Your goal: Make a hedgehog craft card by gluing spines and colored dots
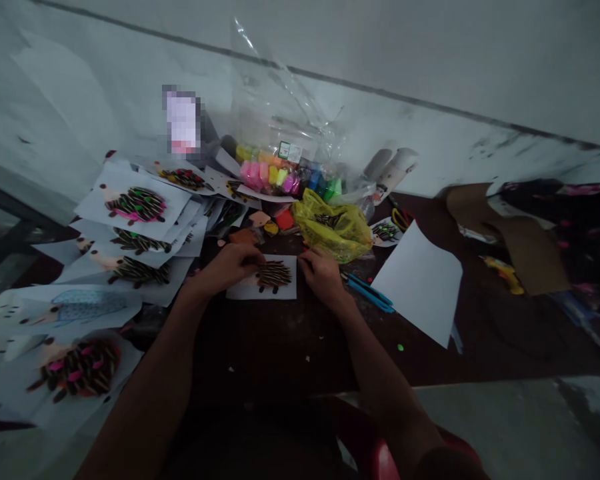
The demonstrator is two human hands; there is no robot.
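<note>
A small white card [286, 292] bearing a hedgehog picture [275, 273] with dark, seed-like spines lies on the dark table. My left hand [237, 261] is over the card's upper left, by the hedgehog's head, its fingertips drawn together. Whatever they pinch, if anything, is too small to make out. Beside the card's right edge rests my right hand [324, 272], fingers curled and closed; their contents cannot be seen. Just beyond it sits an open yellow plastic bag [347, 243] with dark, striped pieces inside. Blue-handled scissors [370, 293] lie to the right of that hand.
Finished-looking hedgehog pictures [135, 203] are stacked at left. Behind stands a clear bag of coloured clay packs [280, 175]. White paper sheets [420, 280], a yellow tool [504, 275] and brown cardboard [530, 257] lie rightward. A pixelated upright object [183, 123] stands near the wall.
</note>
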